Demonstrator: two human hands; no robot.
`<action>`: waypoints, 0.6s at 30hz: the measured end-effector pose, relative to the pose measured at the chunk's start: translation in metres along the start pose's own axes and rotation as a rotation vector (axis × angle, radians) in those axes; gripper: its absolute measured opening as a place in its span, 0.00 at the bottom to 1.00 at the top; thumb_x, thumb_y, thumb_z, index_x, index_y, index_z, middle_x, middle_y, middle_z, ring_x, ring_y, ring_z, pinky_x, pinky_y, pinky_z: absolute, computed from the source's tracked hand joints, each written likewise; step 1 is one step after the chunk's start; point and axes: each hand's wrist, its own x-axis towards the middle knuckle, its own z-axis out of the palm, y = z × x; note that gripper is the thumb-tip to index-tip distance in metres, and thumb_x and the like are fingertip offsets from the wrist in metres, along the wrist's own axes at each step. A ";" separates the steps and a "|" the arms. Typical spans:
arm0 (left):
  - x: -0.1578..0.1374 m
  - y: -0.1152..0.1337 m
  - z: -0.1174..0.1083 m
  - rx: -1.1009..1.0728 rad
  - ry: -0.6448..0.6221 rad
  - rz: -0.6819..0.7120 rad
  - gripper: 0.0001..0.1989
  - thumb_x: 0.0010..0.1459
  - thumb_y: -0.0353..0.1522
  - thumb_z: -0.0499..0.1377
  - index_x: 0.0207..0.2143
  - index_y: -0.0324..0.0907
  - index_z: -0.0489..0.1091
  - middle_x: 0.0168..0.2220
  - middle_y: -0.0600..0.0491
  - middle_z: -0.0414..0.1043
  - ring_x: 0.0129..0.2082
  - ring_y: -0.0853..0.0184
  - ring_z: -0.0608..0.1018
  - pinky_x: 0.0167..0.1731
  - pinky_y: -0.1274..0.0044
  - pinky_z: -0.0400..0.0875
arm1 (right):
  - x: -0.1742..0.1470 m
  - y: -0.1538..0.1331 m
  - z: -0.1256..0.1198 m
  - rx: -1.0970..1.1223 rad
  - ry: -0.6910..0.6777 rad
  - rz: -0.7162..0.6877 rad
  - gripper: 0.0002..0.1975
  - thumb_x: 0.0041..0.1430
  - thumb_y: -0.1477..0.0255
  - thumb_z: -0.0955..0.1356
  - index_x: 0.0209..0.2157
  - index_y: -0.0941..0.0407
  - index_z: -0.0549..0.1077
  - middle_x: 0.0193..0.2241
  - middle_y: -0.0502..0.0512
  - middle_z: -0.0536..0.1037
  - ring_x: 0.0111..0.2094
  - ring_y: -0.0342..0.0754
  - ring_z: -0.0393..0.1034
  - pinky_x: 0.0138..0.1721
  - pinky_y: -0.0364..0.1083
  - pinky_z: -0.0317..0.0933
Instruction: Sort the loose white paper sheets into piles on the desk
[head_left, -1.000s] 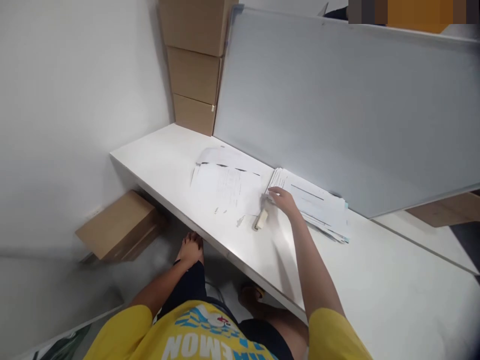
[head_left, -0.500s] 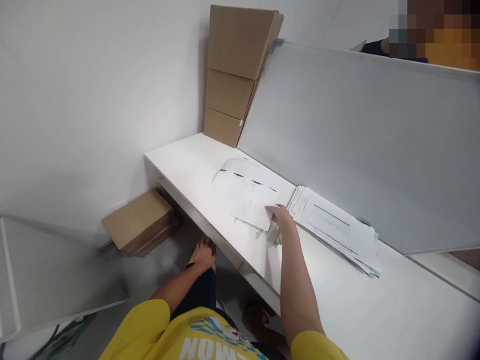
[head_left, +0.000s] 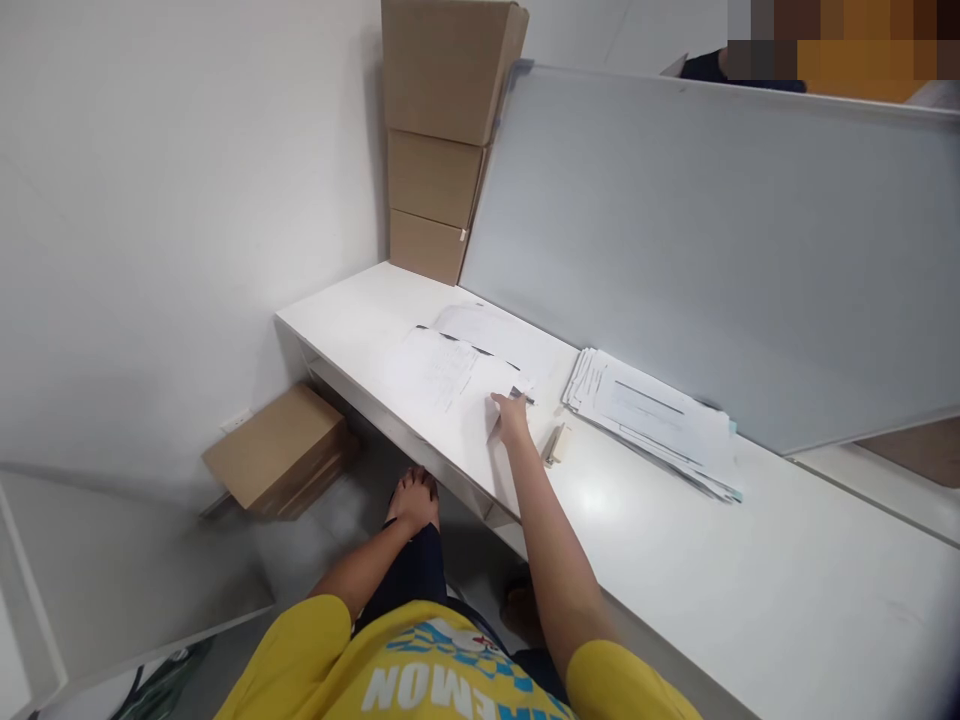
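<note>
From where I stand, the person's right hand [head_left: 511, 415] is at the right end of the loose papers [head_left: 442, 370] on the white desk [head_left: 757, 570], fingers bent at the sheet's corner, though I can't tell whether they pinch it or only touch it. The left hand [head_left: 414, 498] lies over the knee, fingers slightly spread and holding nothing. Just right of the right hand sits a small beige tool [head_left: 558, 445], and beyond it a paper stack [head_left: 652, 420] lies by the foot of the leaning board [head_left: 690, 240].
</note>
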 end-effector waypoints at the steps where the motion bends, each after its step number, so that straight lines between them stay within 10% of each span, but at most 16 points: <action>1: 0.000 0.000 0.000 -0.001 0.000 -0.005 0.23 0.61 0.33 0.48 0.58 0.42 0.66 0.65 0.45 0.56 0.64 0.48 0.55 0.59 0.57 0.53 | -0.003 -0.001 0.002 0.009 0.011 0.021 0.35 0.41 0.71 0.72 0.53 0.51 0.61 0.38 0.51 0.76 0.37 0.46 0.72 0.35 0.43 0.68; 11: -0.002 0.003 -0.006 -0.050 0.014 -0.014 0.22 0.63 0.33 0.47 0.56 0.41 0.68 0.64 0.43 0.57 0.64 0.48 0.57 0.59 0.58 0.54 | -0.030 -0.029 0.031 0.045 -0.056 0.132 0.12 0.40 0.72 0.70 0.32 0.53 0.69 0.27 0.51 0.78 0.31 0.49 0.73 0.31 0.45 0.69; 18: -0.003 -0.009 -0.021 -0.416 -0.024 -0.018 0.21 0.57 0.33 0.54 0.52 0.41 0.72 0.61 0.42 0.64 0.66 0.47 0.55 0.62 0.55 0.47 | -0.118 -0.006 -0.043 0.099 -0.084 -0.013 0.20 0.39 0.66 0.72 0.37 0.56 0.72 0.34 0.56 0.81 0.35 0.54 0.76 0.36 0.47 0.70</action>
